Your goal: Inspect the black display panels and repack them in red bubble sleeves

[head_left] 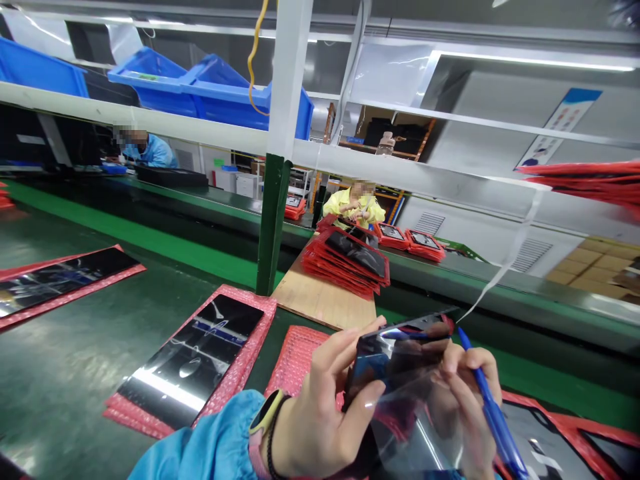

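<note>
Left hand point(327, 403) holding panel point(387, 360), film point(417, 430) seemingly lifted

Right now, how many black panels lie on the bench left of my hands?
2 visible: a nearer panel by your left sleeve, and a farther panel, cut off by the picture's left edge. Others may be hidden.

Lit brightly from overhead, with white tube light point(535, 62) at upper right. Mirrors light as broad white band across near end of black panel point(210, 347) on bench point(65, 373), and as thinner streaks over held panel point(390, 360) and clear film point(420, 420). Darkens to near-black in recess point(160, 217) beyond bench. Slants long white rail point(200, 130) under wide-angle distortion; smears red packs point(590, 183) at right edge. Softens toward background; pixelated over two distant heads point(365, 188).
</note>
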Available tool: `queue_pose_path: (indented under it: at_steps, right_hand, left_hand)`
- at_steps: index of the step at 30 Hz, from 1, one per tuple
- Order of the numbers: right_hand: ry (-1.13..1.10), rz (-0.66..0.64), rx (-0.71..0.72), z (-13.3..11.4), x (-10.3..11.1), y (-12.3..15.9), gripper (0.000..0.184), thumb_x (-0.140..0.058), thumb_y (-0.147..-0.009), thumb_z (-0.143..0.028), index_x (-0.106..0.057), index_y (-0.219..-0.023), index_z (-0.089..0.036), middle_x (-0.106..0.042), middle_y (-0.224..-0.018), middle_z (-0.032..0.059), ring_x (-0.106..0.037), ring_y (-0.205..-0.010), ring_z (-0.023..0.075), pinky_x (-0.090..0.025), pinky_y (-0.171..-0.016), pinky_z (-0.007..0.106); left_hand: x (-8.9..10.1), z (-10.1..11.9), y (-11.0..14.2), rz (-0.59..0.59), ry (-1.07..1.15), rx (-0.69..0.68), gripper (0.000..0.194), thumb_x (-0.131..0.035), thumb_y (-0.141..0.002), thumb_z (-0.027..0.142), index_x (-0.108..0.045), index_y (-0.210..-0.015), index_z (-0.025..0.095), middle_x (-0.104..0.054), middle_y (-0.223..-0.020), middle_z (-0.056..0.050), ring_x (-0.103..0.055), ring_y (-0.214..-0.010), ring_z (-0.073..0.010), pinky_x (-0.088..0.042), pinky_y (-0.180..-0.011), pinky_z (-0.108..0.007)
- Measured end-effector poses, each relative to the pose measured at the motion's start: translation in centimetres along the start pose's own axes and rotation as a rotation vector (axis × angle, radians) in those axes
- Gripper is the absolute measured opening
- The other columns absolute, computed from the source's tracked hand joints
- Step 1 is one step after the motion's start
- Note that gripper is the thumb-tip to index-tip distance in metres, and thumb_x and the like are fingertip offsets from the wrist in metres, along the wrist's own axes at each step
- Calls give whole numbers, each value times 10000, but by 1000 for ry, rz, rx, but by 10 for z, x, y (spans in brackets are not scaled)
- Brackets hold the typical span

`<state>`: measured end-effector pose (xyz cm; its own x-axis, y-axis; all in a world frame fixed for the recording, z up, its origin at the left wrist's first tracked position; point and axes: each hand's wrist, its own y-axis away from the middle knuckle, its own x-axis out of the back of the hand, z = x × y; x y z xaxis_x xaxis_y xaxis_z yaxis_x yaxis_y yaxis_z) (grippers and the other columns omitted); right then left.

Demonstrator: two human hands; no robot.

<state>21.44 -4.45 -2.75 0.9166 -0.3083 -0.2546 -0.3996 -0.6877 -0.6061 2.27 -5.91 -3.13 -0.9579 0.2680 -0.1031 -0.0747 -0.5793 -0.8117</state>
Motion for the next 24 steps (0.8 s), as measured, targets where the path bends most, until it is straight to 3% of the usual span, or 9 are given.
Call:
queue_pose_path:
  at_steps: [5,10,17,20,24]
  right_hand:
    - [-119,21,-118,-4,-4,-2,333,-767,-597,-226,-483,-770,-244,-485,-642,-46,-480,-541,124,-379,-495,258]
    - [-170,13,-223,-8,-8,-3,319,-759,-594,-182,-496,-765,-240,-485,-645,-43,-473,-552,117,-379,-470,227]
    - [-296,-18,-173,3,-1,-3,363,-796,-580,-216,-496,-783,-242,-485,-623,-42,-586,-779,170,-510,-681,272]
    - [-316,-56,-137,6,0,-5,365,-802,-561,-209,-498,-761,-239,-488,-584,-47,-602,-722,179,-530,-667,305]
    - [-330,-64,-123,7,-1,-7,350,-791,-584,-202,-496,-769,-239,-486,-587,-48,-596,-689,180,-531,-626,314]
  left_hand:
    - [10,10,-15,-71,-150,68,640,-548,-866,75,-367,-1393,389,-625,-1249,-14,-637,-1078,-181,-514,-955,-268]
    - [9,10,-21,-64,-28,123,681,-504,-899,89,-228,-1453,373,-655,-1143,-26,-677,-850,-128,-550,-842,-246]
    - [-2,8,3,-61,-67,75,791,-543,-858,90,-135,-1485,347,-573,-1323,-98,-637,-1081,-240,-552,-895,-328]
    - [-4,2,19,-52,-169,115,743,-579,-859,166,-205,-1490,281,-588,-1297,-133,-631,-1090,-287,-557,-904,-379]
    - [-4,-5,28,-94,-220,145,756,-590,-854,195,-202,-1496,282,-592,-1297,-128,-638,-1075,-294,-554,-913,-393]
